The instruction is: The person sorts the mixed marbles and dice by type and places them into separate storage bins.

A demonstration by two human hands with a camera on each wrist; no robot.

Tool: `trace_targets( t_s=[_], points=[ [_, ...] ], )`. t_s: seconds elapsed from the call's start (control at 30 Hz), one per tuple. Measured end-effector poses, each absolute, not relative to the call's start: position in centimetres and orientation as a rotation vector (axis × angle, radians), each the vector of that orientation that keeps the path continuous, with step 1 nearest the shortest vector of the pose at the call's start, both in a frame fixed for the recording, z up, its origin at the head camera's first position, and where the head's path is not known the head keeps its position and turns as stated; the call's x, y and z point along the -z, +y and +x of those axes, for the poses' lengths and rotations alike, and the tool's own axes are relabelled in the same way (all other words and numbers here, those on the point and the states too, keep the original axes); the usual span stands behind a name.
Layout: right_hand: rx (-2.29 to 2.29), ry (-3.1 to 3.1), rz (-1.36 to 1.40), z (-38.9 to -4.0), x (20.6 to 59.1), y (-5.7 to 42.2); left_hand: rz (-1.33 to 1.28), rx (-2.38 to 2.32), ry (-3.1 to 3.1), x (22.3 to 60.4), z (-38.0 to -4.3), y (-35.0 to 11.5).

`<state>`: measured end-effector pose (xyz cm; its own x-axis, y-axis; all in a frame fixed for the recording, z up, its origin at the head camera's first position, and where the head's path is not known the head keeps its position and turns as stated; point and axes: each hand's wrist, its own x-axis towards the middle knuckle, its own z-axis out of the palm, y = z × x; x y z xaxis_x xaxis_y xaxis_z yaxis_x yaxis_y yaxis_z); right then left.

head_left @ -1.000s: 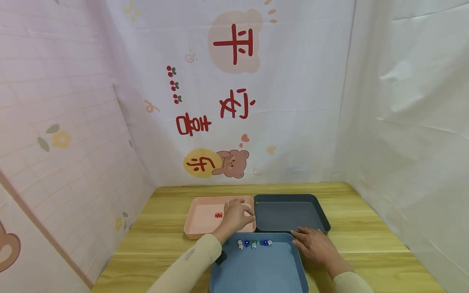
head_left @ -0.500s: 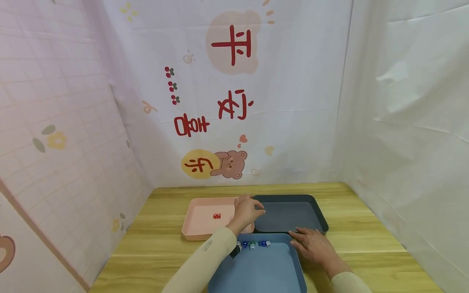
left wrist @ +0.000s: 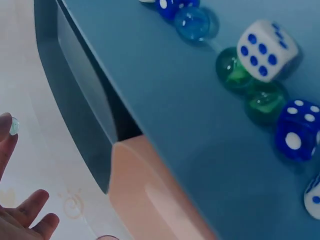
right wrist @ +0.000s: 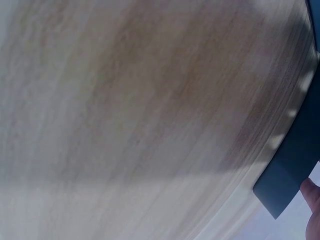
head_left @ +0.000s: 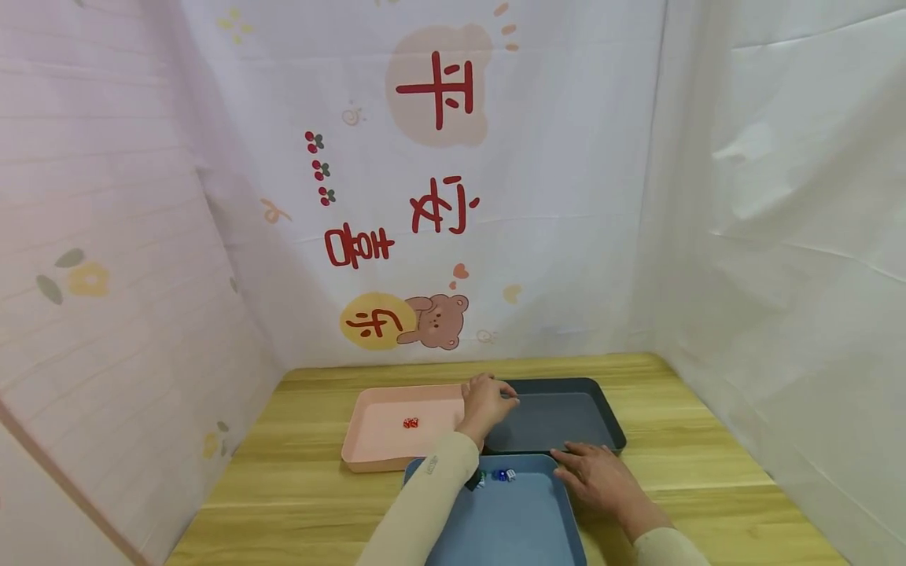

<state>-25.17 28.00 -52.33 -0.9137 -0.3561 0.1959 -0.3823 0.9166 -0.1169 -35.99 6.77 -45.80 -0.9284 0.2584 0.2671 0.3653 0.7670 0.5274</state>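
Note:
My left hand (head_left: 488,407) is over the left end of the dark grey tray (head_left: 607,420), beside the pink tray. In the left wrist view, a clear pale-green glass marble (left wrist: 14,126) is pinched at its fingertips. The blue tray (head_left: 517,527) lies nearest me. Along its far side are a white die (left wrist: 267,52), a blue die (left wrist: 297,131), green marbles (left wrist: 267,101) and a light blue marble (left wrist: 194,24). My right hand (head_left: 598,481) rests with extended fingers at the near edge of the dark tray and the corner of the blue one.
Red dice (head_left: 410,423) lie in the pink tray (head_left: 375,420) at the back left. All three trays stand close together on a wood-grain table (head_left: 708,479). A printed cloth (head_left: 566,196) hangs behind it, with further sheets at both sides.
My left hand has moved right, from above the pink tray to the left end of the dark tray. The right hand stays in place. The head view has shifted slightly.

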Motion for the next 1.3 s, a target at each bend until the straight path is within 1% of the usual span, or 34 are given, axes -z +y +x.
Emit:
trace_targets(
  t_s=[0.37, 0.57, 0.83, 1.3],
  points=[
    [-0.219, -2.910, 0.561, -25.2, 52.4, 27.9, -0.431, 0.681, -2.819, 48.2, -36.9, 8.1],
    [-0.212, -2.898, 0.572, -25.3, 52.3, 27.7, -0.421, 0.664, -2.820, 48.3, -37.1, 8.3],
    [-0.214, -2.888, 0.565, -25.2, 52.3, 27.8, -0.420, 0.696, -2.813, 48.0, -37.4, 6.6],
    [-0.241, -2.867, 0.580, -24.9, 52.3, 27.7, -0.428, 0.749, -2.849, 46.4, -37.0, 3.1]
  ],
)
